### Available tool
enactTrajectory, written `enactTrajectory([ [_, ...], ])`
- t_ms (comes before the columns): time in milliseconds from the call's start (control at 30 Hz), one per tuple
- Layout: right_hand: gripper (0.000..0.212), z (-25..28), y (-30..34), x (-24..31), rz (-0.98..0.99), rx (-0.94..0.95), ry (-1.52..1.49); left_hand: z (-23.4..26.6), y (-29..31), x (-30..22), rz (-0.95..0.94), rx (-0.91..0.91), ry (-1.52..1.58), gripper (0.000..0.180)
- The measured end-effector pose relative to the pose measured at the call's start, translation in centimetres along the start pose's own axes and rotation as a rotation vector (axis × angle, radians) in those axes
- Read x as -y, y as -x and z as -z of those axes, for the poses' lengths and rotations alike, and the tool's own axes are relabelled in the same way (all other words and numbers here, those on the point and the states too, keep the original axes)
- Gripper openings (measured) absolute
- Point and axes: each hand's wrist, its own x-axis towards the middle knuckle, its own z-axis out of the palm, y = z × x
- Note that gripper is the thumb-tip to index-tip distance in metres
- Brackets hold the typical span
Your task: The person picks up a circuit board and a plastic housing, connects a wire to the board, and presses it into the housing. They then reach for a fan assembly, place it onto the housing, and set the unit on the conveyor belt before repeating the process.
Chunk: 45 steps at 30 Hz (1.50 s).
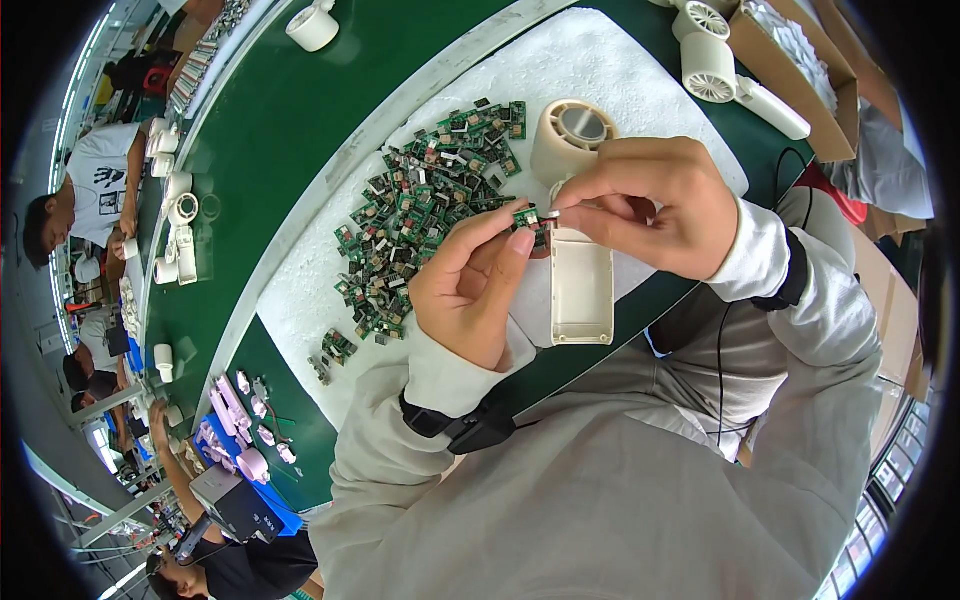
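My left hand [470, 285] pinches a small green circuit board [530, 217] between thumb and fingertips. Close against it, the thumb and forefinger of my right hand [655, 205] are closed on a small white connector [553, 213]; dark and reddish wire shows just below. Under both hands lies a cream fan housing with its hollow handle [582, 290] facing up and its round head [570, 135] farther away. My right hand covers the part between head and handle. A heap of green circuit boards [420, 205] spreads to the left of the housing.
A white foam sheet [610, 60] lies under the boards on the green table [300, 130]. More white fan housings [710, 65] stand at the far right beside a cardboard box [800, 75]. Pink parts [232, 412] sit at the left in a blue tray. Several people work along the left.
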Motion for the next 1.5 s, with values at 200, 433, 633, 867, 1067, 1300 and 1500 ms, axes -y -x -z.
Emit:
enactTrajectory([
  [200,0.016,0.1,0.0,0.2,0.127,0.038,0.180,-0.5,0.0,-0.3,-0.163,0.036,-0.178,0.027],
  [433,0.016,-0.2,-0.3,-0.6,0.288,-0.074,0.184,-0.4,0.2,-0.1,-0.306,0.017,-0.437,0.025],
  [633,0.015,-0.1,-0.1,-0.3,0.250,-0.046,0.155,-0.8,0.5,-0.4,-0.304,0.008,-0.519,0.025],
  [867,0.012,-3.3,1.5,3.1,-0.231,-0.175,0.047,-1.2,0.6,-0.5,-0.426,-0.043,-0.732,0.029],
  [1067,0.009,-2.4,1.2,3.5,-0.277,-0.157,0.012,-1.0,0.3,-0.9,-0.454,0.004,-0.761,0.035],
  [1300,0.020,3.5,-0.1,-1.3,-0.108,-0.264,0.003,-0.2,-0.6,-1.5,-0.508,0.005,-0.842,0.040],
  [1500,0.030,5.4,0.3,-2.5,-0.411,-0.356,-0.229,-0.3,-0.9,-0.5,-0.553,0.081,-1.275,0.035],
])
